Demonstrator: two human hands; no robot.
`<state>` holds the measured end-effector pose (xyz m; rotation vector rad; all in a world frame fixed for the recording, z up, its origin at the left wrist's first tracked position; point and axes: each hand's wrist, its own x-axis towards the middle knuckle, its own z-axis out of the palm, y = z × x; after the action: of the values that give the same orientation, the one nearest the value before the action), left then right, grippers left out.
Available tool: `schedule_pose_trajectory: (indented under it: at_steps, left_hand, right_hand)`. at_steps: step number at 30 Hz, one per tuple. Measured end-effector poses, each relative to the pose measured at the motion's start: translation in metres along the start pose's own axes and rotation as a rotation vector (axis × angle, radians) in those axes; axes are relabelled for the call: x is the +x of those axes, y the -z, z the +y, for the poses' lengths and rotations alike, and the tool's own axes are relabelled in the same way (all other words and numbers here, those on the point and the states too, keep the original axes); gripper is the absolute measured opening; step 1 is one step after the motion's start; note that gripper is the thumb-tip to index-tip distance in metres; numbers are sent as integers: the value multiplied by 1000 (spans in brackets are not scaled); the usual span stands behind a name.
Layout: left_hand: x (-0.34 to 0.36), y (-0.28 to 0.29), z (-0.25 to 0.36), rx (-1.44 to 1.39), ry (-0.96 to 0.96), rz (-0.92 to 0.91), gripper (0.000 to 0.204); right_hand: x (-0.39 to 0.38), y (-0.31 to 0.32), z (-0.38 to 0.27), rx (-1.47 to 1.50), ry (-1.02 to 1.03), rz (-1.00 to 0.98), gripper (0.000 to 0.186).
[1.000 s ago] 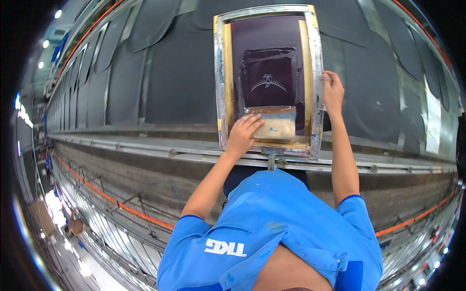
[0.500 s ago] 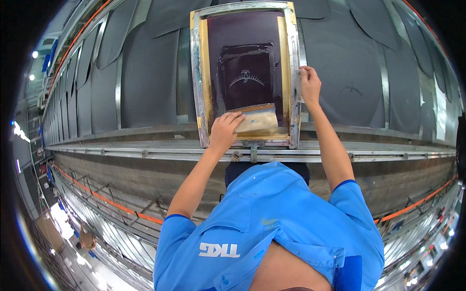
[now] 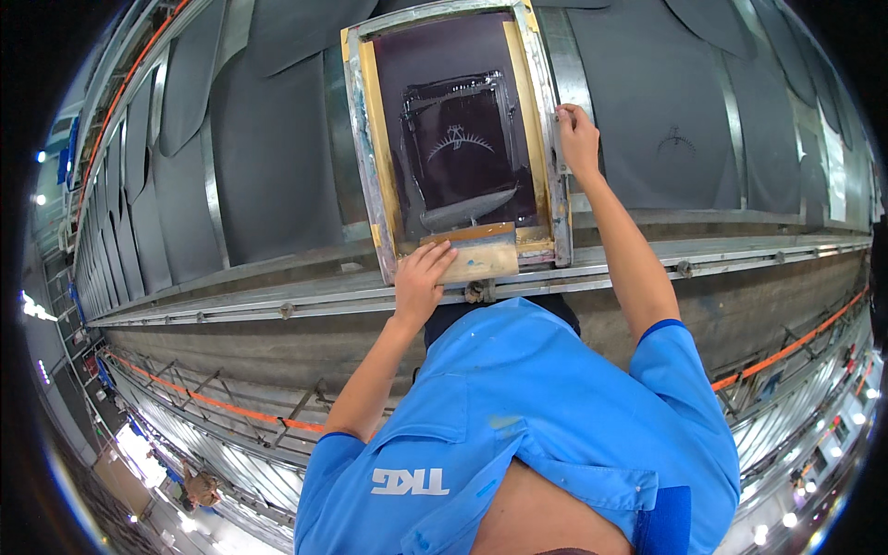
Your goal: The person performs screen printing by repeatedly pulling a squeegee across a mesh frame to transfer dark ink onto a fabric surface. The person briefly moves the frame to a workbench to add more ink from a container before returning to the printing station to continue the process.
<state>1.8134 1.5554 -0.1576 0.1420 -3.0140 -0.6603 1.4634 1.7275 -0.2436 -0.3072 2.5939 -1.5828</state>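
Observation:
A screen-printing frame [image 3: 361, 139] lies in front of me, its dark mesh [image 3: 444, 51] bordered by yellowish tape. A pale winged emblem [image 3: 460, 141] shows in the mesh, with wet dark ink around it. My left hand [image 3: 422, 280] is closed on the left end of a wooden squeegee [image 3: 483, 264], tilted over the frame's near end. Just beyond its blade a grey, glossy band of ink [image 3: 469, 208] spreads across the mesh. At the frame's right side, my right hand [image 3: 580, 141] pinches the outer edge with fingers together.
Dark grey sheets [image 3: 277, 157] lie along the long table on both sides. One sheet to the right carries a small dark emblem [image 3: 677, 140]. A metal rail [image 3: 231, 309] runs along the table's near edge. Behind me are racks with an orange bar [image 3: 213, 405].
The squeegee has come toward me to the frame's near end, leaving a band of ink beyond it. My right hand stays at the frame's edge. The whole view has shifted a little.

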Motion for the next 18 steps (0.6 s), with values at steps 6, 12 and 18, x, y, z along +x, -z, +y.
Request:
schedule_pose_trajectory:
  at_steps: [6,12,18]
  left_hand:
    - [11,-7,-5,48,-54,22,64]
    - [126,1,-68,66,-93,122,59]
    - [256,57,-99,-116,156,-52,33]
  right_hand:
    - [-1,17,-7,-101,-83,-131,29]
    - [14,29,-49,-594,444,-131,52]
    - [55,-17,-123,-522,592,-638,42]
